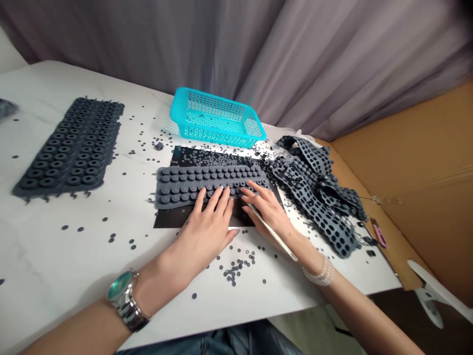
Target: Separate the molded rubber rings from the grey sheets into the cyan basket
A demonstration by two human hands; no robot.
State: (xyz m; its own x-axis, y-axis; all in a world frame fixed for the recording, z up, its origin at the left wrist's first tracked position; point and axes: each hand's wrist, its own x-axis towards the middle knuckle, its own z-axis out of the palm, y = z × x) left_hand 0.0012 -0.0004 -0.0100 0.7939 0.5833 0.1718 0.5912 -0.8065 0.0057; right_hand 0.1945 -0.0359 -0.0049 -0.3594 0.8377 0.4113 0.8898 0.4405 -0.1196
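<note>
A grey rubber sheet (pixel 175 187) with rows of raised round parts lies across a black mat (pixel 168 218). My left hand (pixel 209 224) rests on the near edge of this sheet, its fingers stretched out and slightly apart. At the sheet's right part, my right hand (pixel 271 212) is closed on a slim white stick (pixel 275 235), which slants back under the palm toward the wrist. The stick's front tip is hidden by the fingers, so its exact kind does not show. Small dark discs (pixel 236 268) are scattered on the table just in front of my hands.
A second grey sheet (pixel 74 148) with ring-topped parts lies at the left. Behind the mat stands a turquoise basket (pixel 218 133). Perforated leftover sheets (pixel 314 197) pile up at the right, near a pink-handled cutter (pixel 379 234) and a cardboard panel (pixel 417 182). The white table (pixel 148 291) ends close by.
</note>
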